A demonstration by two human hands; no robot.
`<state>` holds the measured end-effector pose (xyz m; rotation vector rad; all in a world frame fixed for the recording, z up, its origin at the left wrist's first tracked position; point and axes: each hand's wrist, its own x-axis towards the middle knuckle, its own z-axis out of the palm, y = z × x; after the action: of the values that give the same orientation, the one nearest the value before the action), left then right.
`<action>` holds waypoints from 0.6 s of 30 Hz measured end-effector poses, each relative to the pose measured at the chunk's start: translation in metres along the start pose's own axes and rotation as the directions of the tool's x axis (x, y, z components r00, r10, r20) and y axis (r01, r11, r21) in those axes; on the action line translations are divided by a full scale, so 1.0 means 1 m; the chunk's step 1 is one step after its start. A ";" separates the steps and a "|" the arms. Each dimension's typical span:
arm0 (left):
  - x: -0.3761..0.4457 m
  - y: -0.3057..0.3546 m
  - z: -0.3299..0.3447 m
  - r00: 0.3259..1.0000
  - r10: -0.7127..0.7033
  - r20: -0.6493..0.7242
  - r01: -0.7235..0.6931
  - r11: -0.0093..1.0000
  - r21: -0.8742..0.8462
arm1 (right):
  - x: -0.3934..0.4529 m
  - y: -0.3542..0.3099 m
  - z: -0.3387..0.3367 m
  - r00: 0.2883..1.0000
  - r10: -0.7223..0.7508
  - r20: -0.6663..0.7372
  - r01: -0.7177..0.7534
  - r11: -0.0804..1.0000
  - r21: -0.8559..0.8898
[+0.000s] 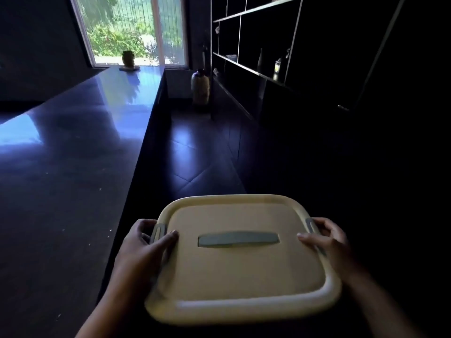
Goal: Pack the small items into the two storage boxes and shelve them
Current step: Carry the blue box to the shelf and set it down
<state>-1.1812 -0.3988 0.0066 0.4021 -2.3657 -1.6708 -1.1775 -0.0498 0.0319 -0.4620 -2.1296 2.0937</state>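
Observation:
A cream storage box (244, 276) with its lid on fills the lower middle of the head view. The lid has a grey handle in its centre and grey clips on both sides. My left hand (146, 242) grips the box's left side, thumb on the lid beside the left clip. My right hand (329, 237) grips the right side, thumb on the lid by the right clip. The box is held in the air over the dark floor, between the counter and the shelves. Its contents are hidden under the lid.
A long dark glossy counter (73, 154) runs along the left toward a bright window (131, 30), with a small plant pot (128, 58) at its far end. Dark open shelving (256, 45) holding bottles lines the right wall. A large vase (200, 87) stands on the floor ahead.

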 end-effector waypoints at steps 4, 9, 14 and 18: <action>0.075 0.002 0.036 0.999 0.010 0.031 -0.009 0.999 -0.032 | 0.073 -0.003 0.015 1.000 0.007 -0.018 -0.006 0.999 0.037; 0.164 0.022 0.075 1.000 0.021 -0.012 -0.022 0.999 -0.031 | 0.164 -0.024 0.040 1.000 -0.021 0.001 0.021 0.999 0.030; 0.249 0.045 0.096 1.000 0.015 0.000 -0.015 0.999 -0.044 | 0.252 -0.047 0.072 1.000 -0.019 0.018 0.018 0.999 0.028; 0.322 0.051 0.113 1.000 0.016 0.022 -0.015 0.997 -0.071 | 0.318 -0.054 0.104 0.999 -0.031 0.013 0.031 0.999 0.021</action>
<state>-1.5255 -0.3930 0.0229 0.3535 -2.3119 -1.7552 -1.5162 -0.0544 0.0416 -0.4108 -2.1064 2.1063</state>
